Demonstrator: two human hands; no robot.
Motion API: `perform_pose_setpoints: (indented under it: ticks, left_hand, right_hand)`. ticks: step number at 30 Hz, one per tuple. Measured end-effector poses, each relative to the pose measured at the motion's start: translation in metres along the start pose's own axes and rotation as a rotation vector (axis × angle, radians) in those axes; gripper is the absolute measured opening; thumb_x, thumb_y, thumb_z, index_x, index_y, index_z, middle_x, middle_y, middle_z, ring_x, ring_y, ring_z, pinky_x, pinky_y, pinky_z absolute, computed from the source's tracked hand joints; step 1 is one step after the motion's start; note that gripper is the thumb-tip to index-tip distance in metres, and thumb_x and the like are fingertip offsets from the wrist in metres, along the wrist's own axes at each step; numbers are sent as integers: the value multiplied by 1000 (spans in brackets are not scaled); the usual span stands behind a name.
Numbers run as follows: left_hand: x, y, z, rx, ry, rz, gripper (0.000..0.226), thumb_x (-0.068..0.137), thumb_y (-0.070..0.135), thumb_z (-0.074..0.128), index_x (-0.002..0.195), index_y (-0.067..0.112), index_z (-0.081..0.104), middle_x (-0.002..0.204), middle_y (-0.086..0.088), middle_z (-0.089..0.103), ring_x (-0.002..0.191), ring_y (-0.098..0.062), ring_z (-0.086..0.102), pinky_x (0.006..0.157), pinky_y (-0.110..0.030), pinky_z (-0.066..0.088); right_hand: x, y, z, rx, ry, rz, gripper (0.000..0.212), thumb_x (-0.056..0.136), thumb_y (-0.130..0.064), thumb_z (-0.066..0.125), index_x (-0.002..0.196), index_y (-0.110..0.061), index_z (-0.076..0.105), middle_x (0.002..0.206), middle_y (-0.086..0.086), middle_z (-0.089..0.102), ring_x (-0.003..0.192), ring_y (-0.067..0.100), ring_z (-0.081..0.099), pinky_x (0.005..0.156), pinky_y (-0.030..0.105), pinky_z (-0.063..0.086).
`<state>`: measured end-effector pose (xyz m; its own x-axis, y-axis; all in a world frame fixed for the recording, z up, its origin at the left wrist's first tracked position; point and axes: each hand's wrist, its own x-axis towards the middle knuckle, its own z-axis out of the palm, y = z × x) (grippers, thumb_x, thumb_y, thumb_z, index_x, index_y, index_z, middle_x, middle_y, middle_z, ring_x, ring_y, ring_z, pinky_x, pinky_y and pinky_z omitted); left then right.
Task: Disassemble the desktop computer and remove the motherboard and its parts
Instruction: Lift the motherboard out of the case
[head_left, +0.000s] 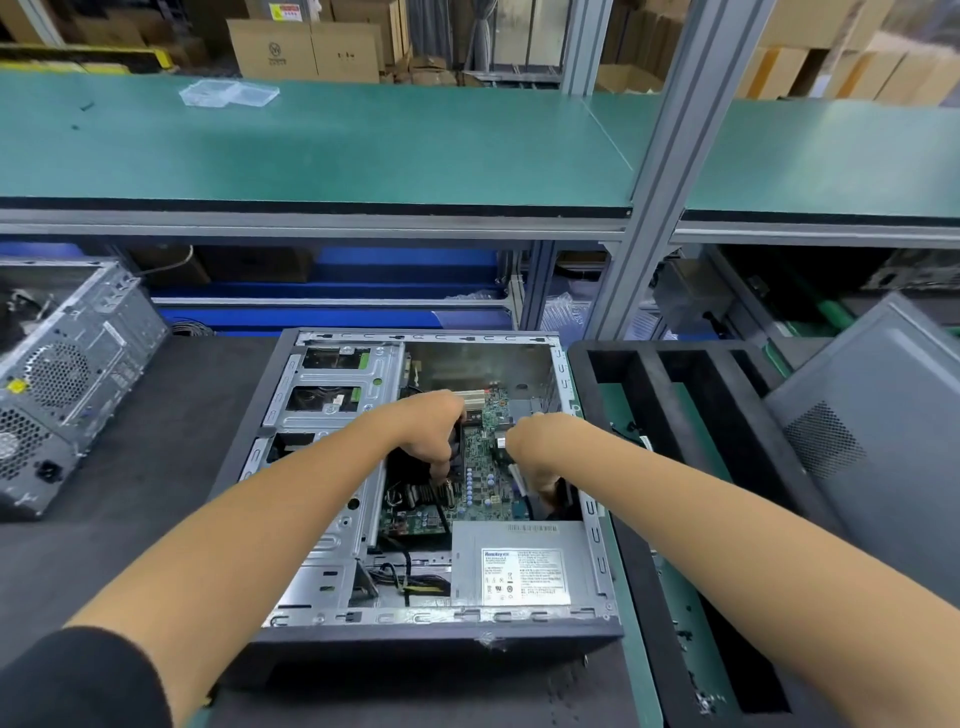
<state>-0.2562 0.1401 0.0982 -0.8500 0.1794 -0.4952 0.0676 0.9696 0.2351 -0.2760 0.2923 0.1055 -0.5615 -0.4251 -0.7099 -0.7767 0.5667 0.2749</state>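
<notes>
The desktop computer (415, 483) lies on its side on the dark desk (156, 467), with its open side up, so the person can reach down to the motherboard (480, 467) from above. Both hands are inside the case. The left hand (426, 426) is curled over a dark part on the board (probably the cooler, but it is mostly hidden), and its fingers seem to grip it. The right hand (537, 452) reaches down at the right edge of the board, close to the case wall; its fingertips are hidden, so I cannot tell if it holds something. I judge that the two hands work together to free a part.

The motherboard is green, full of small components, and sits flat on the case bottom. The grey power supply (519, 564) remains mounted in the near corner, with cables (410, 577) beside it.
</notes>
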Motion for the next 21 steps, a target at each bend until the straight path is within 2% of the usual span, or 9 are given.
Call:
perform_pose_setpoints:
  ticks: [3,4,5,7,9,11,13,17,21]
  left_hand:
    - [-3,-1,-4,-34,5,6,83,55,19,93,124,1,50,99,-10,64,92,-25,60,81,-40,55]
    - [-4,-1,-4,-44,7,8,84,55,18,92,125,2,48,101,-9,62,92,-25,60,81,-41,55]
    - [-4,-1,-5,-56,8,10,86,56,17,92,127,3,46,101,-8,60,92,-24,59,80,-40,54]
    - [-5,-1,-5,-83,5,17,91,57,15,92,131,5,40,90,-1,53,84,-21,56,71,-35,52]
    - [-5,-3,-4,-106,3,14,94,57,13,91,134,5,38,82,3,48,76,-17,52,63,-28,46]
    - [-4,-3,-3,-112,8,12,94,57,12,91,134,6,38,82,4,46,75,-15,50,61,-27,43]
    - [-3,-4,-3,-109,10,14,93,57,13,91,134,7,39,82,5,44,75,-14,49,62,-27,43]
    - [0,-5,-3,-123,6,16,92,58,12,90,134,6,38,82,5,43,75,-15,50,63,-28,43]
    - [2,-6,0,-125,9,11,88,59,11,90,132,6,39,78,6,42,67,-10,46,59,-25,41]
  right_hand:
    - [0,4,3,120,50,7,91,82,-15,72,151,-11,12,149,14,22,134,35,33,100,46,44]
    - [-1,6,2,161,86,-6,93,83,-11,68,151,-14,6,149,13,16,136,35,26,99,46,43]
    - [-3,8,1,190,123,-34,88,83,-9,64,150,-16,8,147,11,15,135,33,25,94,43,43]
    - [-5,11,0,244,175,-104,64,84,-10,59,140,-13,27,136,10,23,125,32,35,84,38,42]
    - [-7,14,-2,255,213,-149,34,85,-12,56,118,-7,48,122,9,32,106,29,49,78,36,45]
    - [-8,17,-2,209,267,-176,9,83,-10,57,93,-9,57,109,5,35,82,21,52,67,32,44]
    - [-8,20,-2,218,319,-217,7,83,-9,60,86,-15,57,103,1,35,73,16,49,61,28,39]
    - [-8,21,2,251,305,-286,13,83,-12,68,96,-15,70,108,1,38,93,23,55,75,35,50]
    - [-7,17,1,120,297,-275,10,85,-18,71,93,-12,71,121,3,44,84,19,54,64,31,39]
